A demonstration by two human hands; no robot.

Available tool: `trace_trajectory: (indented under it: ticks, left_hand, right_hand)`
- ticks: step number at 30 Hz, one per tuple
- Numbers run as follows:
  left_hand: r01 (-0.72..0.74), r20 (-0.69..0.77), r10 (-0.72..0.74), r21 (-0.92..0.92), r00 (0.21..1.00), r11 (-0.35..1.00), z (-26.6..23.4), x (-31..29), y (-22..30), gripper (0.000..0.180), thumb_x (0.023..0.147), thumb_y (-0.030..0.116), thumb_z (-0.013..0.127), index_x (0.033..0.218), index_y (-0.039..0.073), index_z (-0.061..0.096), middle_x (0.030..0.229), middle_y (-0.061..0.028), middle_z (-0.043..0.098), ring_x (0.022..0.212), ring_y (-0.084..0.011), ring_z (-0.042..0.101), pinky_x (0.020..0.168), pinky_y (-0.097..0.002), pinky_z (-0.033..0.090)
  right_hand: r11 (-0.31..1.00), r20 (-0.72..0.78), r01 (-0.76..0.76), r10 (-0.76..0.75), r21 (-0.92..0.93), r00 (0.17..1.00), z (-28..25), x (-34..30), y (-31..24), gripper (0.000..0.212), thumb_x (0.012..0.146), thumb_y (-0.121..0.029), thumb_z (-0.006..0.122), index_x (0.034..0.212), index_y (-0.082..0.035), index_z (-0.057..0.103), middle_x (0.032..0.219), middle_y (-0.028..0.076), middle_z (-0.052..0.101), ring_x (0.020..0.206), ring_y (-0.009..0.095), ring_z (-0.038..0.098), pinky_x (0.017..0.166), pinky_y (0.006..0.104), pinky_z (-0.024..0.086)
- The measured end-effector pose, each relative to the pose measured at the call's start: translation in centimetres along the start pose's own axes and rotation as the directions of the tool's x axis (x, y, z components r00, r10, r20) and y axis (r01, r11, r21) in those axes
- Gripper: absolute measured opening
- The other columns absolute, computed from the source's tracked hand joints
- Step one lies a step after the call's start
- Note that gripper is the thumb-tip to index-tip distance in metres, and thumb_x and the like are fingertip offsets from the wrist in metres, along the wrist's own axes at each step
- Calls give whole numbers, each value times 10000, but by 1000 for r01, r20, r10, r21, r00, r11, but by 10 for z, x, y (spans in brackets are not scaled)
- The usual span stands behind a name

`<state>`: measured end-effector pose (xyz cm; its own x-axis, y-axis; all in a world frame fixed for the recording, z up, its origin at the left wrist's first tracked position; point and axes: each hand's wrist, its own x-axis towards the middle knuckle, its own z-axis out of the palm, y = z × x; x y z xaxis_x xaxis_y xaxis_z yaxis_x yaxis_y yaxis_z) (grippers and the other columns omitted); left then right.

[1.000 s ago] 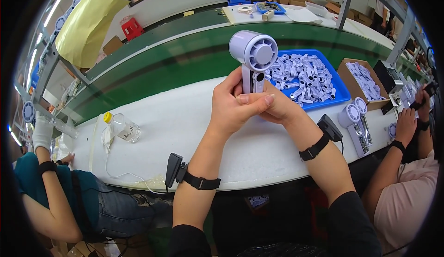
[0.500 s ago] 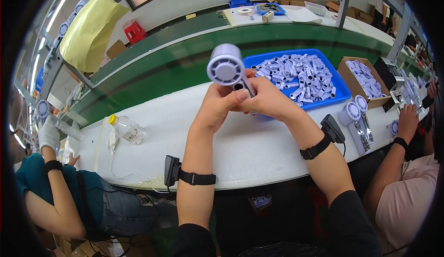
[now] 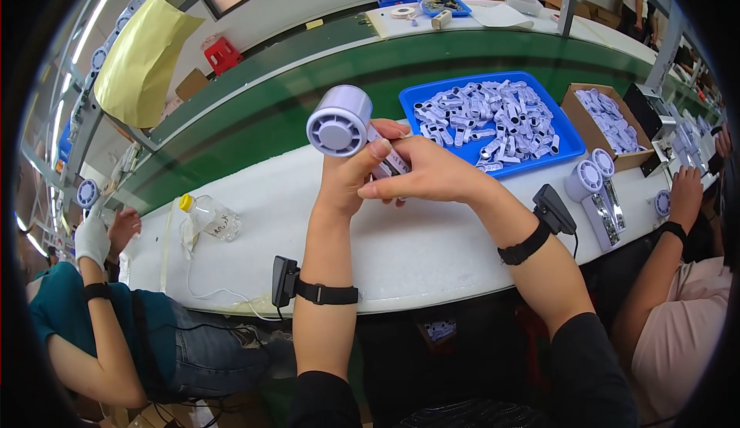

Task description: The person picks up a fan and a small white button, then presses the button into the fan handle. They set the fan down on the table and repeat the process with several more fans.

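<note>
A pale lilac handheld fan [image 3: 340, 122] is held above the white worktable [image 3: 293, 262], its round vented head tilted up and to the left. My left hand [image 3: 344, 175] wraps the fan near its neck, thumb lying over the handle. From the other side my right hand [image 3: 435, 167] closes round the handle's lower part, with its thumb stretched across toward my left hand. Between the hands shows a short stretch of handle with a dark area; fingers hide the rest. Just beyond my right hand stands a blue tray [image 3: 574, 147] of small lilac handle parts.
Right of the tray are a cardboard box [image 3: 572, 112] of similar parts and two fans [image 3: 592, 189] with exposed handles. A yellow-capped clear bottle [image 3: 220, 220] lies at left. Co-workers flank me; a gloved hand [image 3: 92, 239] at left holds another fan. A green belt [image 3: 277, 131] runs behind.
The fan has shifted left and slightly down, its head leaning further left. My right hand has moved along the handle, with its thumb now across it. The left co-worker's fan appears in a different spot.
</note>
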<state>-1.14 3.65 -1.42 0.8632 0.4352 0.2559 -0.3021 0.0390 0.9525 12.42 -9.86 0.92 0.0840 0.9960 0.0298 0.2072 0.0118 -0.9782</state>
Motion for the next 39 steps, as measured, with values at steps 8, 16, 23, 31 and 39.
trace_trajectory:
  ticks: [8,16,23,31,39]
  left_hand:
    - [-79,4,80,-110,997,991,5,2,-7,649,887,498,850,1267,-12,719,1309,-197,718,1227,-320,707,1072,-467,574]
    - [38,-51,-37,11,998,999,12,5,-2,702,884,518,852,1312,-19,705,1344,-197,710,1235,-309,705,1084,-458,571]
    - [-96,40,108,-241,993,966,15,3,4,991,753,563,953,1471,-20,597,1478,-183,640,1294,-312,685,1118,-454,566]
    - [-96,50,93,57,994,994,38,-1,9,1120,602,398,1027,1509,-52,547,1537,-210,601,1359,-340,653,1159,-469,543]
    - [-178,8,178,-14,984,984,37,-2,4,963,651,262,1044,1446,-69,612,1431,-175,686,1292,-283,689,1135,-443,552]
  right_hand:
    - [937,-125,173,-219,-305,968,-5,0,7,622,749,-539,945,965,29,808,878,107,761,783,207,732,722,319,575]
    - [930,-140,124,-182,-347,973,-16,3,17,590,737,-489,956,973,32,811,952,121,749,841,204,717,743,329,560]
    - [939,-162,71,-132,-337,978,-9,-5,-9,458,778,-345,963,994,26,803,1010,96,756,872,161,694,768,307,547]
    - [958,-327,286,-281,-33,902,-3,-6,0,390,780,-276,975,981,13,808,916,36,749,821,119,688,751,264,547]
    - [969,-345,245,-245,-44,906,-1,-5,-4,530,742,-427,964,979,26,828,891,91,782,792,162,716,748,300,578]
